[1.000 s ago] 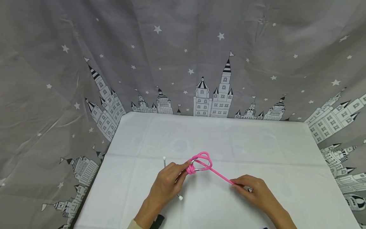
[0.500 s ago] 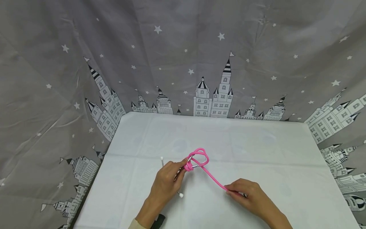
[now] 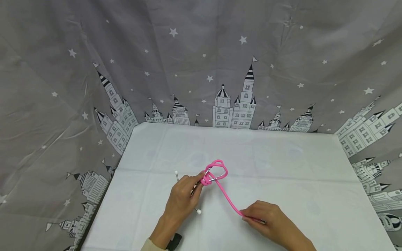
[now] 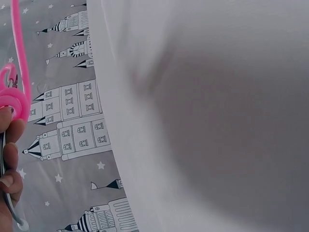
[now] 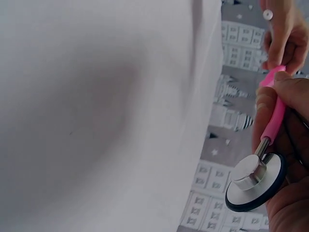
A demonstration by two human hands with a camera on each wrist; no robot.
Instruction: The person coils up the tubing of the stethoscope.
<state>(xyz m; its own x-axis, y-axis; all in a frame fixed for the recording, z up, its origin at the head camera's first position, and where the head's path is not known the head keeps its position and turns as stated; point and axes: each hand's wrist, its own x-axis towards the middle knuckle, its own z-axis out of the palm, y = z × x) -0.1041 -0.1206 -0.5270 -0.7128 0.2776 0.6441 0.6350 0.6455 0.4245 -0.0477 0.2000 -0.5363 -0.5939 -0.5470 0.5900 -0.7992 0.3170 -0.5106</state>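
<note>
A stethoscope with pink tubing is held up over the white table between both hands. My left hand pinches the coiled part of the tubing with the metal ear tubes. White ear tips stick out on either side of that hand. Beyond its fingertips, a pink loop stands out. My right hand grips the tubing's lower end. In the right wrist view, the silver chestpiece with its dark rim hangs beside that palm. Its fingers hide part of the tube.
A white cloth covers the table. Behind it and at the sides hangs a grey curtain printed with castles and stars. A dark strap piece shows at the left wrist.
My right hand has moved left and toward the near edge, so the straight run of tubing now hangs slacker and steeper. The left hand and coil have shifted slightly left and away.
</note>
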